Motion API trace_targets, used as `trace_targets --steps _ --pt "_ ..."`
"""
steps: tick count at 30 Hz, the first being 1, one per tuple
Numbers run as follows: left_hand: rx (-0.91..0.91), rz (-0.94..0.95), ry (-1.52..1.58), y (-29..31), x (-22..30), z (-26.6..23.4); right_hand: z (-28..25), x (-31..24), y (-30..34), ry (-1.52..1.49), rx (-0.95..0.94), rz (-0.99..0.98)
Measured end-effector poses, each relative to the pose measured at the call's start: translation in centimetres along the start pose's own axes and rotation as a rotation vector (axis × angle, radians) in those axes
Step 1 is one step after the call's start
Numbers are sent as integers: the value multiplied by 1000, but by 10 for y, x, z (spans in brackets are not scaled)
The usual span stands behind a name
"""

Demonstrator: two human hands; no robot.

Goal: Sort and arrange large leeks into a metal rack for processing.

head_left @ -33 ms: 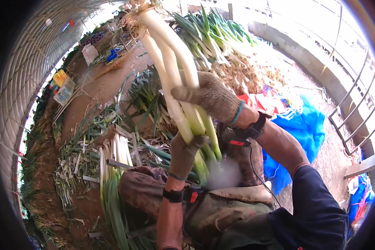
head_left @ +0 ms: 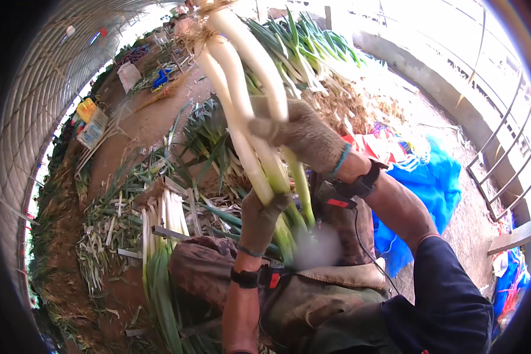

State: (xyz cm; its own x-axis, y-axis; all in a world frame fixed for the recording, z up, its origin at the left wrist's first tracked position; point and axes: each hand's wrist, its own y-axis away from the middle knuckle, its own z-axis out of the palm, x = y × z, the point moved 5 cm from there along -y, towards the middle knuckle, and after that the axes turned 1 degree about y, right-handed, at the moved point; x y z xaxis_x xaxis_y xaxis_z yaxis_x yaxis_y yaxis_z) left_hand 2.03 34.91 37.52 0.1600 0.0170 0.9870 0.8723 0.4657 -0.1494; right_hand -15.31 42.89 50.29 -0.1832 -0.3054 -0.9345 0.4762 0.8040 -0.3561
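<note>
Several long leeks (head_left: 245, 109), white-stalked with roots at the top and green lower down, are held upright in front of me. My left hand (head_left: 261, 221), in a tan knit glove, is closed around their lower, greener part. Higher up, my gloved right hand (head_left: 304, 133) wraps the white stalks from the right side, its fingers partly blurred. The leaf ends run down towards my lap, where a blurry pale patch hides them. To the left, a bundle of peeled leeks (head_left: 170, 215) rests on a metal-barred rack (head_left: 170, 233).
A big pile of leeks (head_left: 304, 47) lies at the back, roots towards me. More leeks (head_left: 209, 130) lie just behind my hands. Stripped leaves (head_left: 103, 236) litter the ground at left. Blue netting (head_left: 422, 189) and a red bag (head_left: 371, 147) are at right, near a metal railing (head_left: 504, 147).
The tops of the leeks have shifted slightly right and their white stalks have spread apart. My right hand has moved a little right; my left hand stays in place.
</note>
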Motion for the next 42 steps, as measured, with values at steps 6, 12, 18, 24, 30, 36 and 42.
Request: trace_targets --steps 6,12,18,24,30,36,42 --pt "41 7 -75 -4 -6 1 16 68 -13 -202 -96 280" --pt "46 -35 -124 7 -13 1 15 50 3 -8 -180 68" --pt "201 153 -196 15 3 1 -8 43 -9 -424 -113 175" --pt "200 179 -404 21 -16 24 9 38 7 -488 -114 285" --pt "310 125 -439 38 0 17 6 45 11 -549 -30 272" --pt "216 18 -558 47 -16 8 23 40 13 -151 -254 166" --pt "-85 154 -369 51 4 11 5 61 6 -406 -395 95"
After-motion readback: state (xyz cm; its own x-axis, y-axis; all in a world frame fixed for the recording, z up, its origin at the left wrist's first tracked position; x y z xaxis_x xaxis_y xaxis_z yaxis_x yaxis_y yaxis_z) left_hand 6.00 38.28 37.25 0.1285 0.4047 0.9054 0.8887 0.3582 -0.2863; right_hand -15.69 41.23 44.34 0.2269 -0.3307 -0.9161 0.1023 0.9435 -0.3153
